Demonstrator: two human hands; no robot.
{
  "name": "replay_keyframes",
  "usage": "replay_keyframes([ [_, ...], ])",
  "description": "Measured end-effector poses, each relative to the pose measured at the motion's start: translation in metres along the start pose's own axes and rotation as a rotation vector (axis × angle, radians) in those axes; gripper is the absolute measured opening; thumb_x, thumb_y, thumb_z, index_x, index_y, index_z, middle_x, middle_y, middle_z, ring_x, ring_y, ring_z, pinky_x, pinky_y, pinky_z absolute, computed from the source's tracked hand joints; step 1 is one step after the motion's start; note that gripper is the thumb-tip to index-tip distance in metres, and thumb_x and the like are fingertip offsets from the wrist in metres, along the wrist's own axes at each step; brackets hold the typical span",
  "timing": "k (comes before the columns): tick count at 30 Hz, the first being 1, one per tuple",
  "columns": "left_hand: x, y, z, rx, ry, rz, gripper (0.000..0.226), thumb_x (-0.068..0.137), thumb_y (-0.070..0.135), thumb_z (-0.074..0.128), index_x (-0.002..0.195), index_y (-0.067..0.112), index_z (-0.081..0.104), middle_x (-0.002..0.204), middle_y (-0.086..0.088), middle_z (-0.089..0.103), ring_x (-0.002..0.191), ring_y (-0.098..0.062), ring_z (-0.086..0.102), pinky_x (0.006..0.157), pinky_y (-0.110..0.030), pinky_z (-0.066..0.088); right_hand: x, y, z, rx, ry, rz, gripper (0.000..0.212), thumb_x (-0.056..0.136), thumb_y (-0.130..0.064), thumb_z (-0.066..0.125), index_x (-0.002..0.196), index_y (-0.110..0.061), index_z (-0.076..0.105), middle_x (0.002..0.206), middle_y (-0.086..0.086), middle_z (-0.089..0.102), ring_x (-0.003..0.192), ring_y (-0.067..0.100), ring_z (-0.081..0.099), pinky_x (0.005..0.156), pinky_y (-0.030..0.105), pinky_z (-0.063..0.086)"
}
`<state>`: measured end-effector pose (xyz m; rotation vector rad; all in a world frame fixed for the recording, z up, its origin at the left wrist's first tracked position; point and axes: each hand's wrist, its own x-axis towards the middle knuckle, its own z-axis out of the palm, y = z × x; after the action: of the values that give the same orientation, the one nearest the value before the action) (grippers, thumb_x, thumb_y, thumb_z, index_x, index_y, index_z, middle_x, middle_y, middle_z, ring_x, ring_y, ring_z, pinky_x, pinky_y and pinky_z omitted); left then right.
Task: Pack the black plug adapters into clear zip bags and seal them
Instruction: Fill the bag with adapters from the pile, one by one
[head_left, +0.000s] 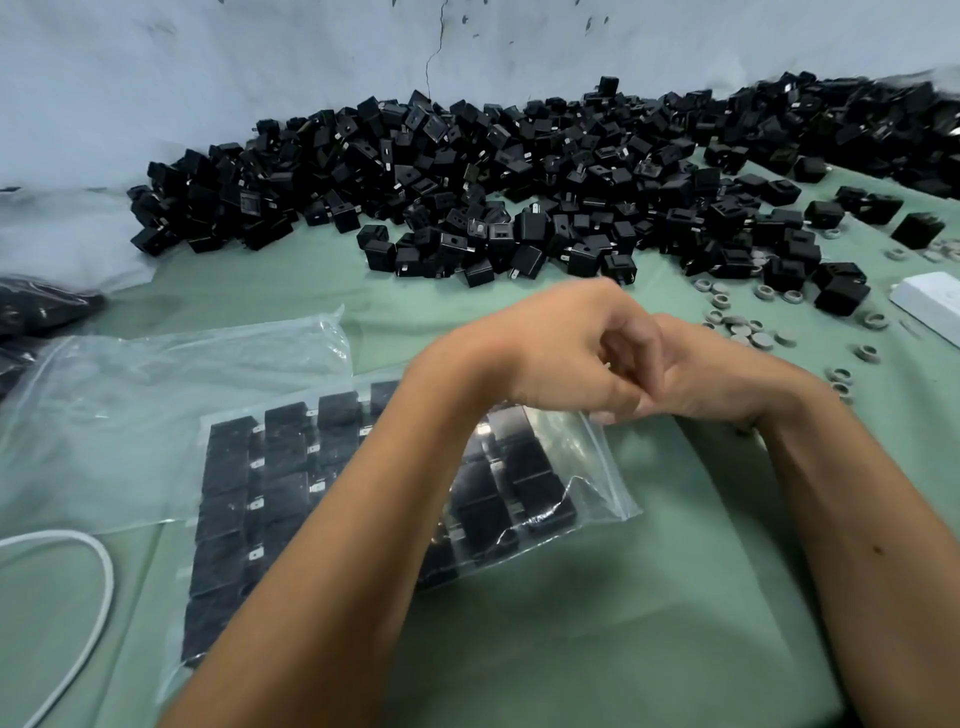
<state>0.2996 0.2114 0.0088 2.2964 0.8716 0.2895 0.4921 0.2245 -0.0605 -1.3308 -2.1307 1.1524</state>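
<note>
Scene: A person works at a green-covered counter (649, 597), both forearms reaching in from the near edge.
Filled bag: A clear zip bag (363, 499) lies flat near the middle, packed with black plug adapters in neat rows, the left forearm crossing over it.
Bag's lie: Its long axis runs from near left to far right; the zip strip (613, 467) forms the right-hand end, so the mouth points right, toward the hands.
Left hand: The left hand (561, 353) has its fingers curled, meeting the other hand right at the far corner of the zip strip; it appears to pinch that corner, though the contact itself is hidden.
Right hand: The right hand (711, 374) is tucked against the left, fingers folded under; whether it grips the strip cannot be told.
Step in hand: Probably sealing the filled bag, starting at the far corner of the zip.
Next move: Pressing along the strip toward the near corner, firmly enough to close the whole track.
Loose stock: A large heap of adapters (519, 171) lies along the far wall.
Also seen: An empty clear bag (156, 395) to the left, grey rings (748, 332) to the right, a white cable (98, 577) at near left.
</note>
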Motion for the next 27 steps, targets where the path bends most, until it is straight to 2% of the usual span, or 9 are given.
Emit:
replay_keyframes([
  [3,-0.001,-0.005,-0.007,0.050,0.212,0.021,0.018,0.079,0.005,0.070,0.085,0.021,0.077,0.079,0.012,0.069,0.065,0.007,0.055,0.061,-0.013,0.040,-0.008,-0.003,-0.003,0.192,-0.128,-0.059,0.024,0.074,-0.031,0.092,0.092,-0.027,0.078,0.071,0.011,0.058,0.072,0.019,0.052,0.068,0.028,0.045],
  [6,-0.005,-0.016,-0.012,0.158,0.094,-0.106,0.049,0.076,-0.006,0.055,0.090,0.036,0.076,0.090,0.023,0.061,0.091,0.000,0.054,0.076,-0.019,0.046,-0.010,-0.006,0.001,0.279,-0.218,-0.039,0.037,0.076,-0.027,0.091,0.109,-0.018,0.078,0.080,0.002,0.069,0.076,0.016,0.056,0.073,0.021,0.048],
  [8,-0.008,-0.021,-0.013,0.200,0.001,-0.171,0.058,0.075,-0.009,0.051,0.091,0.042,0.074,0.102,0.019,0.055,0.109,-0.012,0.048,0.095,-0.034,0.046,-0.010,-0.010,0.002,0.291,-0.242,-0.043,0.034,0.079,-0.014,0.087,0.112,-0.009,0.076,0.090,0.006,0.077,0.080,0.014,0.067,0.076,0.020,0.053],
  [12,-0.010,-0.026,-0.017,0.217,-0.056,-0.218,0.034,0.083,0.011,0.068,0.081,0.045,0.071,0.118,-0.007,0.056,0.125,-0.019,0.037,0.106,-0.048,0.040,-0.010,-0.015,0.005,0.340,-0.244,-0.030,0.035,0.077,-0.005,0.083,0.110,0.001,0.073,0.098,0.010,0.078,0.084,0.018,0.072,0.078,0.026,0.057],
  [16,-0.015,-0.026,-0.021,0.116,-0.130,-0.139,0.016,0.078,0.035,0.082,0.090,0.043,0.076,0.121,0.005,0.062,0.124,-0.007,0.046,0.109,-0.041,0.038,-0.011,-0.018,0.006,0.315,-0.284,0.003,0.034,0.077,-0.006,0.086,0.107,0.000,0.072,0.086,0.021,0.069,0.071,0.023,0.057,0.067,0.036,0.045],
  [18,-0.016,-0.024,-0.020,0.085,-0.161,-0.100,0.015,0.078,0.039,0.085,0.090,0.043,0.077,0.127,0.014,0.058,0.125,0.000,0.046,0.111,-0.032,0.034,-0.012,-0.019,0.007,0.307,-0.311,0.005,0.031,0.077,-0.006,0.084,0.105,0.000,0.073,0.093,0.035,0.067,0.078,0.030,0.057,0.074,0.045,0.045],
  [20,-0.015,-0.022,-0.019,0.067,-0.175,-0.077,0.014,0.078,0.039,0.086,0.089,0.042,0.078,0.132,0.016,0.052,0.128,0.001,0.045,0.104,-0.019,0.030,-0.013,-0.019,0.008,0.298,-0.338,-0.001,0.030,0.077,-0.005,0.084,0.105,0.001,0.072,0.103,0.041,0.066,0.088,0.036,0.060,0.083,0.053,0.045],
  [24,-0.013,-0.022,-0.016,0.041,-0.174,-0.042,0.012,0.077,0.030,0.088,0.086,0.031,0.081,0.129,0.009,0.059,0.124,0.003,0.048,0.098,-0.010,0.030,-0.012,-0.020,0.010,0.288,-0.377,-0.031,0.026,0.078,-0.002,0.084,0.101,-0.009,0.076,0.101,0.028,0.072,0.092,0.040,0.068,0.087,0.051,0.053],
  [27,-0.013,-0.019,-0.016,0.008,-0.181,-0.022,0.011,0.076,0.024,0.088,0.084,0.025,0.081,0.125,0.006,0.063,0.117,0.004,0.053,0.096,-0.003,0.034,-0.010,-0.022,0.011,0.285,-0.419,-0.051,0.036,0.079,0.001,0.081,0.114,-0.001,0.073,0.114,0.034,0.068,0.103,0.059,0.062,0.099,0.072,0.046],
])
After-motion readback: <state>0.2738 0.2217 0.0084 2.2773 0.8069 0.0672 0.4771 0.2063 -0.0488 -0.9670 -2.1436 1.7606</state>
